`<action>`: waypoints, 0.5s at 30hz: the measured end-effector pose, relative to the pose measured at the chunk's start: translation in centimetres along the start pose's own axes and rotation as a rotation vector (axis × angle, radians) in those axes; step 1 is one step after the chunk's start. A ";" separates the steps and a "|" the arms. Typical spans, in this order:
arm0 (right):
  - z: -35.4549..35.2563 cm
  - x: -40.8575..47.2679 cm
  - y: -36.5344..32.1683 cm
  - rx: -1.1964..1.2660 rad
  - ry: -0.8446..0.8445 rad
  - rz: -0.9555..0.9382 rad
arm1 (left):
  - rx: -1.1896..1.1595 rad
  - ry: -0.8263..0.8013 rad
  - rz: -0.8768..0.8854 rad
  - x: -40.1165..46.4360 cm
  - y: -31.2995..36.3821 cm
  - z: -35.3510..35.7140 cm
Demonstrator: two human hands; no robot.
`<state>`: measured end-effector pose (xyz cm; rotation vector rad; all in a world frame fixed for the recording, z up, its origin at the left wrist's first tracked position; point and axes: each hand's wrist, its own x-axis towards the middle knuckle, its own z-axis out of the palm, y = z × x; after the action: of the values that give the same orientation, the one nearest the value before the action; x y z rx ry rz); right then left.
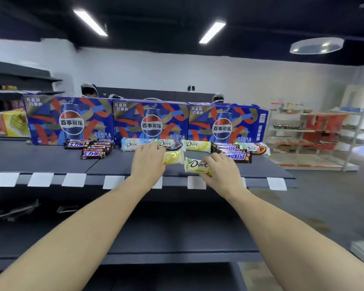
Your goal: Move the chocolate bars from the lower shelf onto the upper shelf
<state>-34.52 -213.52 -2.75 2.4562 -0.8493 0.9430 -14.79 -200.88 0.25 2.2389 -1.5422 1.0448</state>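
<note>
Both my hands reach over the upper shelf (51, 160). My left hand (148, 160) grips a yellow Dove bar (173, 157) that rests on the shelf. My right hand (221, 166) holds a second yellow Dove bar (195, 164) just above the shelf's front edge. Behind them lie more Dove bars (132, 144), a pale yellow one (198, 145), and a pile of Snickers bars (233, 153). Dark Snickers bars with Chinese print (93, 149) are heaped to the left. The lower shelf (166, 234) below my arms looks dark; I see no bars on it.
Three blue Pepsi gift boxes (151, 120) stand in a row at the back of the upper shelf. A yellow box (15, 122) sits at far left. White price tags (40, 179) line the shelf's front. A white rack (315, 139) stands to the right. People's heads show behind the boxes.
</note>
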 end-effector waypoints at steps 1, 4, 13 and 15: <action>0.4 0.5 0.1 -0.004 -0.007 -0.003 | 0.005 -0.003 -0.003 0.4 -0.1 0.2; 1.9 2.0 0.5 -0.017 -0.034 -0.015 | 0.021 -0.012 -0.025 1.8 -0.5 1.4; 6.2 7.8 2.3 0.031 -0.189 0.004 | -0.011 -0.005 -0.055 7.4 -1.7 5.9; 7.4 8.7 2.8 0.070 -0.208 0.049 | -0.011 -0.015 -0.036 8.8 -1.8 6.7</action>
<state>-27.64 -223.02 -1.54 2.6388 -0.9635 0.7541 -8.67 -210.16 1.69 2.2630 -1.5040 1.0098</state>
